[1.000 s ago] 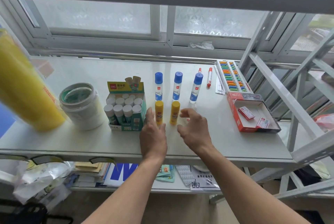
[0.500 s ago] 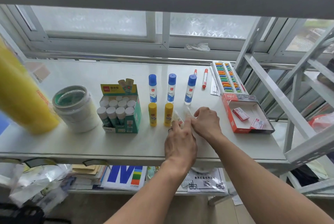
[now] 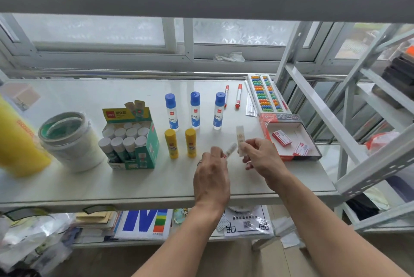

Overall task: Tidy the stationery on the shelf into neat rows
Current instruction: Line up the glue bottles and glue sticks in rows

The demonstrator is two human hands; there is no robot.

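Note:
Three blue-capped glue bottles stand in a row on the white shelf. In front of them stand two yellow glue sticks. My right hand holds a pale white stick upright, just right of the yellow pair. My left hand pinches a second small pale stick, tilted, close beside the first. Both sticks are lifted off the shelf.
A green box of white-capped glue sticks, a stack of tape rolls and a yellow container stand at the left. Two red markers, an abacus and an open red box lie right. A metal rack post rises right.
Both hands moved right from the yellow sticks, closed on the two pale sticks lying on the shelf, and have lifted them; the right one is now upright.

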